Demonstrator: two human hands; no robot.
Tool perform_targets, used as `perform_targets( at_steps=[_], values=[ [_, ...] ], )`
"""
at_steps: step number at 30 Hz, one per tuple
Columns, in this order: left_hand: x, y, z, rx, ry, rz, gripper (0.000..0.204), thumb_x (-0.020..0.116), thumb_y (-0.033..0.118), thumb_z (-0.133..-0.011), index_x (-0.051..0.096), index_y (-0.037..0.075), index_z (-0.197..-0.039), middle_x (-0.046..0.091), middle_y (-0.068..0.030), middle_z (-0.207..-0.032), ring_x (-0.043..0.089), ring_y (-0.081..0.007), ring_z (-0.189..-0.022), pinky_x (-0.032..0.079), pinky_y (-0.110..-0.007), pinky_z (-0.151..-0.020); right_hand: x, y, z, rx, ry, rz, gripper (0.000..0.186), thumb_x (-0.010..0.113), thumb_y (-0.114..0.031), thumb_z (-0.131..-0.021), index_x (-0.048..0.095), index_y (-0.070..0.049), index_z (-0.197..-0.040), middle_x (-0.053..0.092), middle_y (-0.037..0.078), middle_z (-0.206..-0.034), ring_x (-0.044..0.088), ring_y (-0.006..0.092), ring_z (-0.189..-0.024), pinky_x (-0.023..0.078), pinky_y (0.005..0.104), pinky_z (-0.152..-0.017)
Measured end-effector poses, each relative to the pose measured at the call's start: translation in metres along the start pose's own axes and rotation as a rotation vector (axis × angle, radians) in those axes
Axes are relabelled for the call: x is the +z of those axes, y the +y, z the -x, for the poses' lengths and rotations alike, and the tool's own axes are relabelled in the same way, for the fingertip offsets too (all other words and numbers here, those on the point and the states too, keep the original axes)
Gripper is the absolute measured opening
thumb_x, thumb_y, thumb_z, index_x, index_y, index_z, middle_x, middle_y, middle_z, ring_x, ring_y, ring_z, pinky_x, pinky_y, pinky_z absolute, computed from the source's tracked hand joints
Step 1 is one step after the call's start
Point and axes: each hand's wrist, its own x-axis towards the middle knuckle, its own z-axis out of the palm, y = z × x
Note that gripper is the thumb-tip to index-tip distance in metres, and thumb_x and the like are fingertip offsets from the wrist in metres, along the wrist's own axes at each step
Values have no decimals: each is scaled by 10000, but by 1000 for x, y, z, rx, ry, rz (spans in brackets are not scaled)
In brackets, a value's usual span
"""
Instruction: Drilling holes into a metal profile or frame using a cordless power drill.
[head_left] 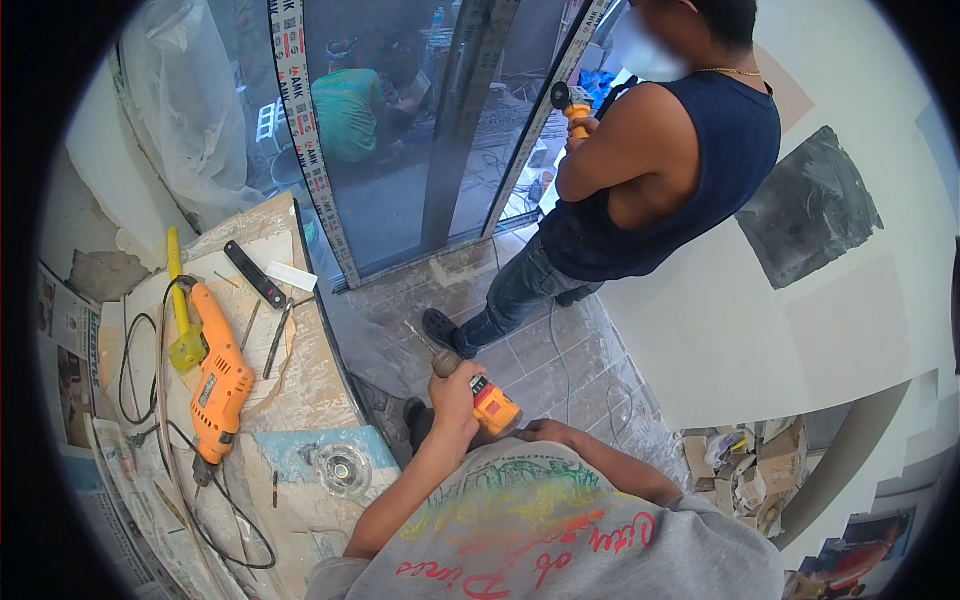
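My left hand [456,400] is closed round the handle of an orange and red cordless drill [495,408], held in front of my waist with its chuck toward the floor ahead. My right hand [548,431] is by the front of my grey shirt, close to the drill's lower end; its fingers are mostly hidden. To my left, on the worktable [225,480], lies an orange corded power drill [222,375] with a black cable. Beside it are a yellow tool [186,340], a long drill bit [278,340], a black handled tool [255,273] and a metal disc [342,468].
A co-worker [660,180] in a dark sleeveless top stands ahead right, holding an angle grinder [573,105]. Behind the glass door [390,190] another person [345,115] bends down. Cables [562,360] trail over the tiled floor [530,365]. Cardboard debris [775,465] lies at the right.
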Motion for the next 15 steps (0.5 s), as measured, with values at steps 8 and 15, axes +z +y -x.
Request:
perform_targets(
  at_steps=[8, 15],
  values=[
    [-2, -2, -3, 9, -20, -4, 91, 606, 54, -746, 550, 5, -799, 596, -106, -685, 602, -204, -553, 521, -340, -521, 2, 2, -2, 19, 0, -20, 587, 523, -484, -880, 605, 5, -1194, 606, 234, -1197, 563, 356, -1140, 428, 385, -983],
    [3, 3, 4, -12, -5, -8, 93, 611, 59, -744, 555, 7, -797, 596, -103, -680, 601, -205, -551, 518, -336, -516, -2, -6, 5, 23, 1, 17, 597, 515, -493, -881, 604, 6, -1196, 593, 235, -1219, 552, 358, -1155, 418, 384, -994]
  ],
)
